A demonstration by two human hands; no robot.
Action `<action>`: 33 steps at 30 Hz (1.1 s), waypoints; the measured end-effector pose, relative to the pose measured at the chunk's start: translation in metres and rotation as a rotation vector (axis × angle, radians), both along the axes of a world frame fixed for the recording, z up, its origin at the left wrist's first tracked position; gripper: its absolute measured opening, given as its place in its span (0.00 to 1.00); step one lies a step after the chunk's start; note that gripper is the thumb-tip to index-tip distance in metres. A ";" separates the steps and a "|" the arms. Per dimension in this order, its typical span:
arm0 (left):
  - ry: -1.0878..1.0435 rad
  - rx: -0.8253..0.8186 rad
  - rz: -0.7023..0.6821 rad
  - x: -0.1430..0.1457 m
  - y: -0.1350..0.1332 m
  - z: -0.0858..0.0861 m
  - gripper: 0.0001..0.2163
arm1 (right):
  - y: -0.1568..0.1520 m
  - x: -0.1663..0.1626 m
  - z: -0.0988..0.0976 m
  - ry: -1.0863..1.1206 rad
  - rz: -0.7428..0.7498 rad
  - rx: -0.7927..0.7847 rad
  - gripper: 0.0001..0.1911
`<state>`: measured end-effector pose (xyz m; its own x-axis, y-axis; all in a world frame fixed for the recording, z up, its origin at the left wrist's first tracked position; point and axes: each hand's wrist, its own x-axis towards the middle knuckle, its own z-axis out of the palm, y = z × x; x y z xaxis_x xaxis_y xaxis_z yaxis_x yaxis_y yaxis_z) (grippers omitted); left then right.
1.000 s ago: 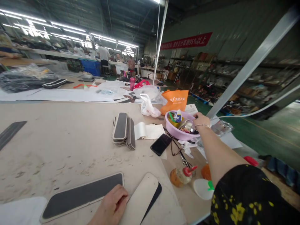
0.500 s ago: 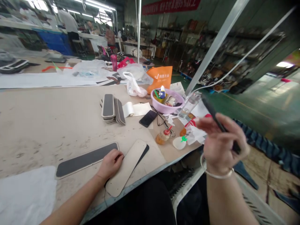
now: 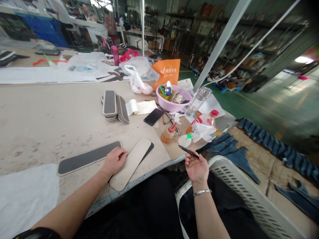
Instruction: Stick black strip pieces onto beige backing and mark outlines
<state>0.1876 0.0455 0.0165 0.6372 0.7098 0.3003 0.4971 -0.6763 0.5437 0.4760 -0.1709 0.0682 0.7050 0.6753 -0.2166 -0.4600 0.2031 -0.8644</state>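
Worktable (image 3: 50, 116), rounded cream panel (image 3: 133, 162), left hand (image 3: 114, 162) half-curled, grip unclear, right hand (image 3: 198, 169) pinching slim black pen (image 3: 187, 151)

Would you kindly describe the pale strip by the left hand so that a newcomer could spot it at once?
Toward the near edge of the big worktable, find the left hand. Just right of it, the pale strip slants with rounded ends, partly covering a dark piece. Unlike the grey-faced strip on the hand's other side, its upper face is beige.
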 end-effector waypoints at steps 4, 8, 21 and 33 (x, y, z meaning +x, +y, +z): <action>0.010 0.001 -0.002 0.000 0.000 0.000 0.08 | 0.026 0.008 -0.015 -0.200 -0.103 -0.020 0.12; 0.010 -0.001 0.005 0.000 0.000 0.000 0.09 | 0.044 0.009 -0.024 -0.422 -0.100 -0.138 0.13; 0.032 -0.011 0.028 0.001 -0.001 0.000 0.09 | 0.058 0.011 -0.048 -0.520 -0.040 -0.365 0.16; 0.020 -0.021 0.019 0.001 -0.001 0.000 0.08 | 0.062 0.011 -0.050 -0.704 -0.023 -0.484 0.14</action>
